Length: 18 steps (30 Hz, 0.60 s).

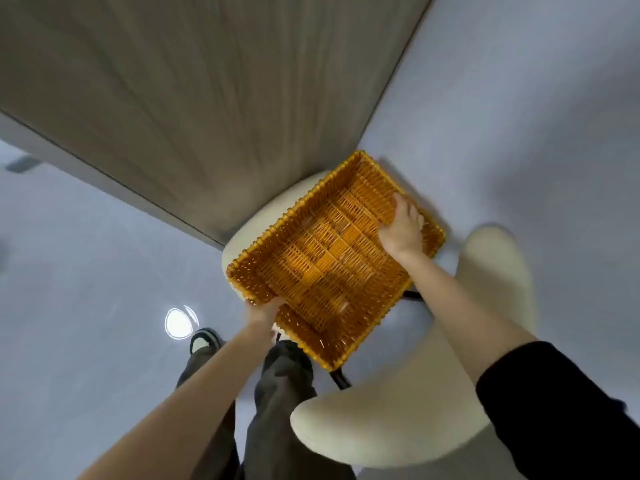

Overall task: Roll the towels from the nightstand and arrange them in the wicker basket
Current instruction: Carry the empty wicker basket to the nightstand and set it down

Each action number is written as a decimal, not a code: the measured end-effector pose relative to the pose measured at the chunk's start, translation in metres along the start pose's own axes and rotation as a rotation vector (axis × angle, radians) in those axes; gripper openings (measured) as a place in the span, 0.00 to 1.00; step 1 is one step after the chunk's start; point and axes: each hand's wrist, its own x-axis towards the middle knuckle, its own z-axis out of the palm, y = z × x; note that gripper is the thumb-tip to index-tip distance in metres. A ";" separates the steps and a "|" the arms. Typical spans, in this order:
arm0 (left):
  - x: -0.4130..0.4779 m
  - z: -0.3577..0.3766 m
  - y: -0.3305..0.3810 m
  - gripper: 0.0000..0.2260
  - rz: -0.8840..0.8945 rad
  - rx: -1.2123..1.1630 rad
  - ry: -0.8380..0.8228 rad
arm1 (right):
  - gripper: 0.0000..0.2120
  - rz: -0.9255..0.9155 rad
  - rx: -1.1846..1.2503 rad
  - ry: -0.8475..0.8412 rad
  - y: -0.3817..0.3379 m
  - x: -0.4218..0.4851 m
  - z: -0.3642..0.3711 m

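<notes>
Right now my left grip (263, 311) pinches the near corner of the empty basket (332, 258), and my right grip (403, 230) clasps the far side wall. Beneath both, the rounded cream seat (263, 216) looks narrower than the basket. Set down off-centre, it could tip and slide to the floor (86, 237). No towels in sight.

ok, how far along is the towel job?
Done: nothing visible; the wicker basket is empty. In hand: left grip holds its near corner and right grip holds its right-side wall, above a cream chair. Left: all rolling and arranging; no towels in view.
</notes>
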 end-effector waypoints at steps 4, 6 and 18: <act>0.039 0.016 -0.009 0.24 0.113 -0.056 0.155 | 0.37 -0.035 -0.148 0.039 0.021 0.039 0.014; 0.055 0.019 -0.016 0.32 0.104 -0.086 0.208 | 0.39 -0.050 -0.208 0.043 0.030 0.054 0.023; 0.075 0.010 -0.033 0.23 0.210 0.116 0.348 | 0.32 -0.074 -0.385 0.167 0.038 0.088 0.030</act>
